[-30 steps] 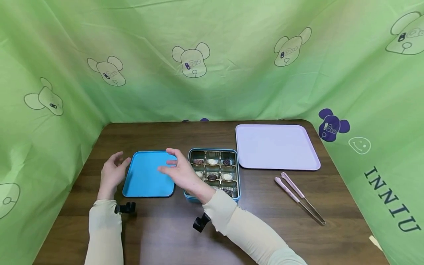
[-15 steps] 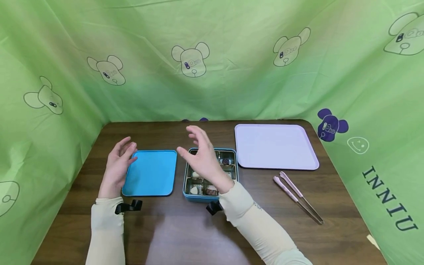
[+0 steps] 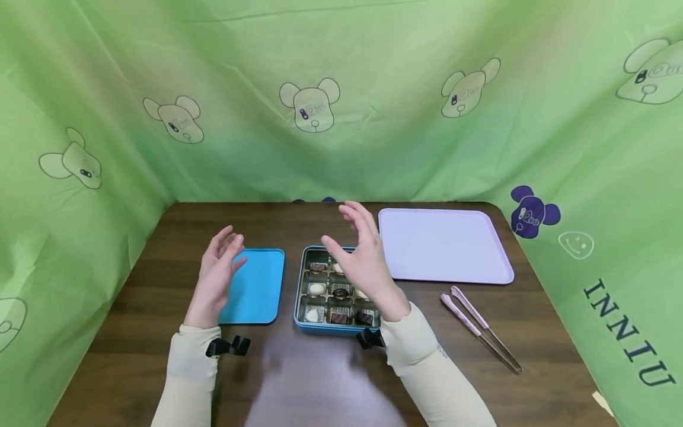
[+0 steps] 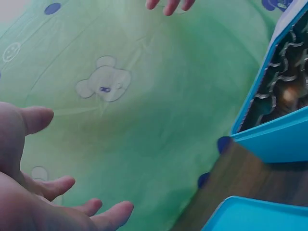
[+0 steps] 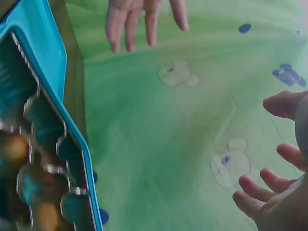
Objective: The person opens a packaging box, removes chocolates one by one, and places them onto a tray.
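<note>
Two hands hover above a dark wooden bench (image 3: 299, 379) walled in by green cloth (image 3: 373, 136) printed with bear heads. Far right lies a lilac tray (image 3: 443, 244), and just in front of it a pair of pink-handled tongs (image 3: 477, 325), well apart from either hand. At centre sits the blue tin (image 3: 326, 323), its compartments holding wrapped chocolates (image 3: 317, 289); its blue lid (image 3: 260, 286) lies flat just beside it to the left. The left hand (image 3: 216, 277) is raised over the lid's left edge, palm turned inward, fingers straight and spread, its grip apart and holding nothing. The right hand (image 3: 364, 261) stands over the tin's right half, hiding some sweets, fingers loosely spread, its grip likewise apart.
</note>
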Motion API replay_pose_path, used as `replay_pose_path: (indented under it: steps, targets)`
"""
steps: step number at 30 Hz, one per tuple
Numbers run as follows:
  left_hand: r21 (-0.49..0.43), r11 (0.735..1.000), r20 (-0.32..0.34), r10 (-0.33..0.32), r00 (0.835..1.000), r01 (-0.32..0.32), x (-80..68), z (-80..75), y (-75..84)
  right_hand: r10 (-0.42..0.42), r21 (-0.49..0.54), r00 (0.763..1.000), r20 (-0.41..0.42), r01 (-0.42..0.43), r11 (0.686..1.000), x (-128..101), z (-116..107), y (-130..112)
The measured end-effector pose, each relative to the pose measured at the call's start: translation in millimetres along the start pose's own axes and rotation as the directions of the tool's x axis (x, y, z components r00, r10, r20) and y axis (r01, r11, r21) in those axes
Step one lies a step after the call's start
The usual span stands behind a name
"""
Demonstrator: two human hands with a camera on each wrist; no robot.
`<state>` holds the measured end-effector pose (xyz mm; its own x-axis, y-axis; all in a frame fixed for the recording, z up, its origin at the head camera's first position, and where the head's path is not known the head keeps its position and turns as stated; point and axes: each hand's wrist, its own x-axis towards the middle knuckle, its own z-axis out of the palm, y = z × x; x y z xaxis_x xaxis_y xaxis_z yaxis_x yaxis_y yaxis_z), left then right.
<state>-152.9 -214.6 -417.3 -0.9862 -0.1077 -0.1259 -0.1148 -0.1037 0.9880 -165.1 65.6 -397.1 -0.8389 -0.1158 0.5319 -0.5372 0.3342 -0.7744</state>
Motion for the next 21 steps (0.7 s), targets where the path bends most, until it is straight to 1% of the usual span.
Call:
replay_pose_path:
  steps: [6, 12, 16, 21]
  targets:
    - [0.027, 0.999, 0.001, -0.042, 0.999, 0.042, 3.3, 9.0, -16.6, 0.034, -0.040, 0.998, -0.059, -0.037, 0.999, -3, -18, 13]
    - [0.060, 0.996, 0.009, -0.063, 0.998, 0.063, 5.0, 13.7, -29.8, 0.102, -0.038, 0.989, -0.110, -0.107, 0.994, -12, -36, 23]
    - [0.060, 0.996, 0.026, -0.072, 0.997, 0.070, 3.1, 17.4, -38.0, 0.145, -0.031, 0.977, -0.157, -0.152, 0.988, -22, -46, 31]
    - [0.066, 0.995, 0.038, -0.080, 0.996, 0.078, -1.9, 20.6, -45.9, 0.175, -0.048, 0.967, -0.183, -0.186, 0.981, -31, -56, 37]
